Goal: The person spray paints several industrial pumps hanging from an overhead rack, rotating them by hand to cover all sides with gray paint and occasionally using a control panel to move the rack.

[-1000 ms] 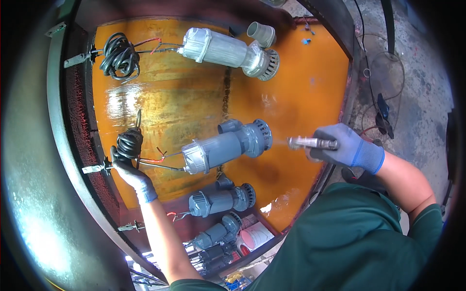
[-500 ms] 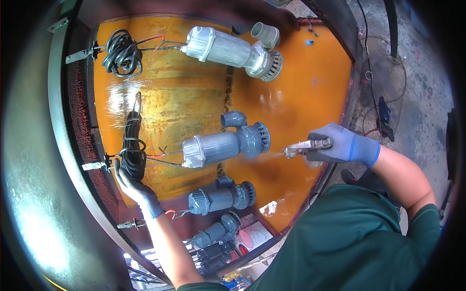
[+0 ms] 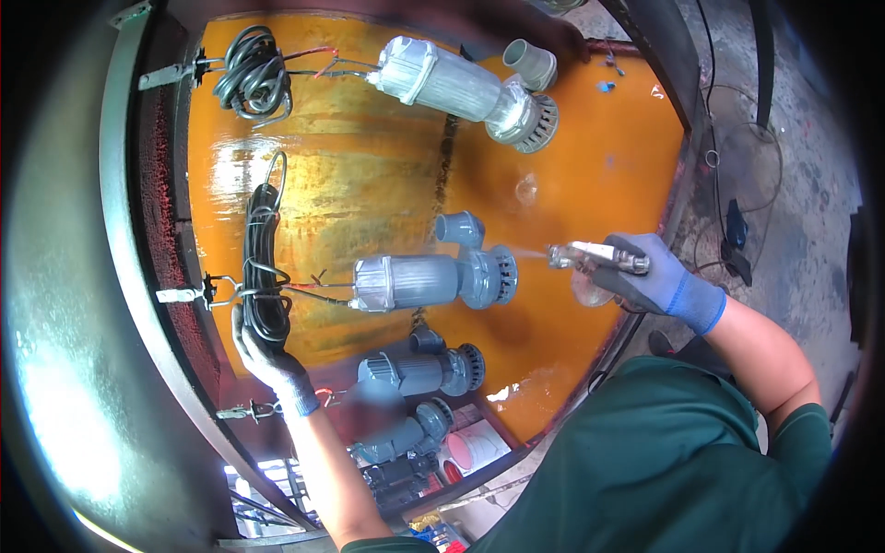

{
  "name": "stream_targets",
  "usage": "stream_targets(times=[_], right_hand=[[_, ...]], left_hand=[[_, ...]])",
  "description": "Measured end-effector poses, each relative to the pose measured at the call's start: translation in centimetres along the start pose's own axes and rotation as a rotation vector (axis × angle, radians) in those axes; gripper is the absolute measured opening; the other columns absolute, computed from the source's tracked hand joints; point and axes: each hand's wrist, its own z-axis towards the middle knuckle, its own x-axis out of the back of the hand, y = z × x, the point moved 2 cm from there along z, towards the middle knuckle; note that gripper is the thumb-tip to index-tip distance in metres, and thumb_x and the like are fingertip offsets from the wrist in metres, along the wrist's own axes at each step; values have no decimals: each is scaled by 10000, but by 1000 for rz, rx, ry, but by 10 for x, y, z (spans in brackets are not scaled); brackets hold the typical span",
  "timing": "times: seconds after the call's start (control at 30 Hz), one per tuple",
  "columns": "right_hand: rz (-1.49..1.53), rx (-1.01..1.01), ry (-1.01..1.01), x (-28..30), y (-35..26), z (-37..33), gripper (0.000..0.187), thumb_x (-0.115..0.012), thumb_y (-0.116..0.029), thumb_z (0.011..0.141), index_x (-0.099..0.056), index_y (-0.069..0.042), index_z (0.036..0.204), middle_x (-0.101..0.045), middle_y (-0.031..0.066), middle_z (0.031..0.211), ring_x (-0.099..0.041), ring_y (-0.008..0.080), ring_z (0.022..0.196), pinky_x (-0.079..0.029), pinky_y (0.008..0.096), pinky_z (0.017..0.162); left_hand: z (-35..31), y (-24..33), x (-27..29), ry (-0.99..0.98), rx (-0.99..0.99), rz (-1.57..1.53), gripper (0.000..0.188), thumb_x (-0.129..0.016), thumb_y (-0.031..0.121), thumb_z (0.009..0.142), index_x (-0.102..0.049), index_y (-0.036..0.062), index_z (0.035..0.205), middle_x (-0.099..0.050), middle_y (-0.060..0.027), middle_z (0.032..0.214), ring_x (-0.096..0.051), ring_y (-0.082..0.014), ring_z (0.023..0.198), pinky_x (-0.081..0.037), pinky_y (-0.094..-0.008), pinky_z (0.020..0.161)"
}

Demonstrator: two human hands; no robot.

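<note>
Cupped around the lower end of a black cable bundle [image 3: 265, 267], my gloved left hand [image 3: 267, 355] holds it from below. My right hand [image 3: 645, 272], in a blue and grey glove, grips a metal spray gun [image 3: 599, 256] with a cup beneath it. A fine mist leaves its nozzle toward the slotted end of the middle pump [image 3: 424, 281]. That pump hangs sideways by its cable; its slotted end and outlet are blue-grey, its left end paler silver. Farther away hangs a silver pump [image 3: 442, 83], with a coiled black cable [image 3: 253, 76] beside it.
Nearer hang a blue-grey pump [image 3: 406, 373] and another pump [image 3: 392, 442], partly behind a blurred spot. Metal hooks [image 3: 180, 296] line the frame rail [image 3: 115, 212] on the left. An orange-coated panel [image 3: 590, 184] lies behind; a white bucket [image 3: 479, 444] stands below. A hose [image 3: 712, 194] trails at right.
My right hand and the spray gun have moved slightly right and up, and the mist now angles higher. The middle pump sits more level. The far pump appears shifted right and up in view.
</note>
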Motion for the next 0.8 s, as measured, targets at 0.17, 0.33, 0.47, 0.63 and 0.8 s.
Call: stream_targets(times=[0.17,0.33,0.47,0.63,0.8], right_hand=[[-234,173,-234,0,-1,-5,224,-810,-225,943,-720,-27,998,-711,111,822,-693,160,747,-544,350,712],[-46,110,12,0,-11,-1,220,-819,-205,935,-718,-15,982,-686,125,773,-685,203,690,-522,359,657],[-153,311,-209,-6,-23,-11,187,-821,-156,924,-711,-11,967,-715,128,810,-701,183,719,-526,335,662],[35,156,-52,-7,-38,-10,183,-825,-142,918,-702,-14,963,-728,128,825,-713,201,725,-548,346,683],[-219,281,-248,-16,-44,-17,196,-841,-162,904,-696,-33,933,-696,148,774,-702,286,681,-545,369,654]], left_hand=[[-7,5,-3,20,35,-19,568,-472,326,1125,-477,-56,1545,-587,-232,1472,-658,-345,1276,-569,-445,1075],[-3,-8,6,-18,-10,-50,573,-441,342,1136,-475,-60,1543,-585,-219,1463,-676,-346,1247,-598,-453,1044],[-8,-6,9,14,-9,25,581,-449,351,1133,-473,-58,1545,-596,-219,1454,-679,-351,1246,-581,-465,1063],[-10,-6,10,-11,17,-24,593,-444,356,1136,-464,-76,1543,-603,-234,1440,-686,-357,1237,-576,-477,1070],[-12,-8,16,-37,-31,81,495,-448,281,1143,-569,-74,1465,-608,-204,1420,-670,-311,1247,-571,-438,1061]])
